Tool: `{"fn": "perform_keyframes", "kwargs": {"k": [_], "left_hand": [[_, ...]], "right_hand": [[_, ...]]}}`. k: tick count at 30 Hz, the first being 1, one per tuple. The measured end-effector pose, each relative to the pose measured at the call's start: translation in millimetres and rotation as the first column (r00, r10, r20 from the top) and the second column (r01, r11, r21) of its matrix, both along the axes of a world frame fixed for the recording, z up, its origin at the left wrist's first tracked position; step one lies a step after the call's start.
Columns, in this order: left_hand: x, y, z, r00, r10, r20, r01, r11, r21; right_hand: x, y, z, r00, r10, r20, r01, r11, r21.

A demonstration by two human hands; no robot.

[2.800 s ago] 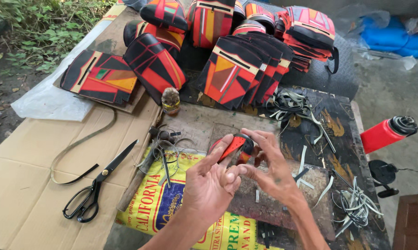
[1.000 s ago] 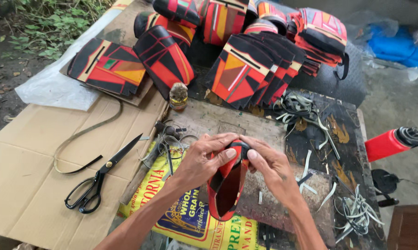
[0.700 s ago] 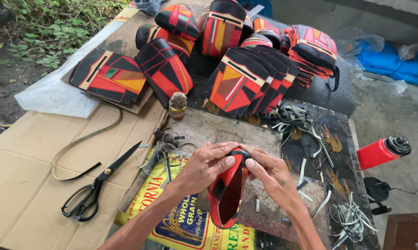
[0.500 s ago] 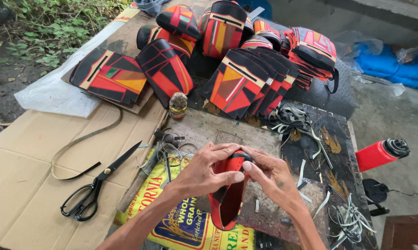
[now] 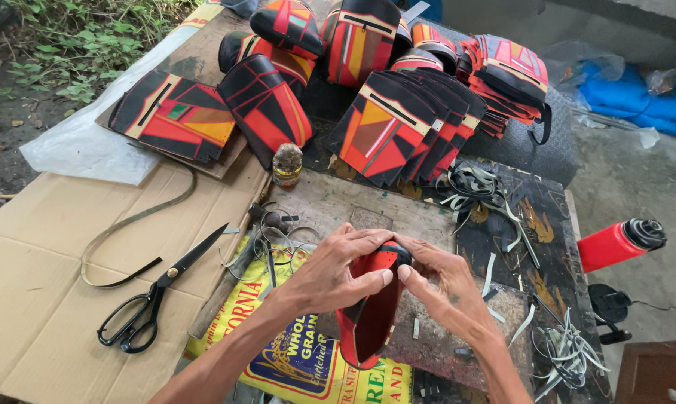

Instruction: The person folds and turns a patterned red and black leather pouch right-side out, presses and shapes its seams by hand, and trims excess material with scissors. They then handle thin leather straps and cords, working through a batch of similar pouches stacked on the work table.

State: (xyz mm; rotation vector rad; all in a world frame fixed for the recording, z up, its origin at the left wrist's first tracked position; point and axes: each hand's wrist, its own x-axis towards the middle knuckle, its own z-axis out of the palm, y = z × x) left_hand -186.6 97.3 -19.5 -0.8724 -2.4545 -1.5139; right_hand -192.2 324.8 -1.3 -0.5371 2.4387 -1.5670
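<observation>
Standing almost upright between 2 hands, the red and black pouch piece [image 5: 371,314] has its long axis running from the fingers down toward the person, with the open mouth facing the camera. The left hand [image 5: 330,277] and the right hand [image 5: 446,288] both pinch its top end, thumbs nearly meeting; neither is clearly nearer. The black tip under the fingertips is mostly hidden. Left of the pouch lie black scissors [image 5: 158,288]; far right, a red bottle [image 5: 615,243].
</observation>
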Motion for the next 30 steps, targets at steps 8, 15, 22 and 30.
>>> {"fn": "perform_keyframes", "kwargs": {"k": [8,15,22,30], "left_hand": [[-0.9,0.2,-6.6,1.000,-0.011,0.010,0.011,1.000,-0.005],[1.5,-1.6,-7.9,0.995,-0.046,0.091,0.045,0.999,0.008],[-0.5,-0.4,-14.7,0.995,-0.021,0.096,0.019,1.000,0.017],[-2.0,1.4,-21.1,0.998,-0.023,0.067,0.021,0.999,0.031]], "right_hand": [[-6.9,-0.2,-6.3,0.996,-0.082,0.040,0.079,0.995,0.063],[-10.6,2.8,-8.1,0.993,-0.051,0.105,0.048,0.998,0.031],[-10.0,5.9,-8.2,0.994,0.024,0.105,-0.019,0.999,-0.045],[-8.6,3.3,-10.4,0.998,-0.015,0.066,0.013,0.999,0.035]]}}
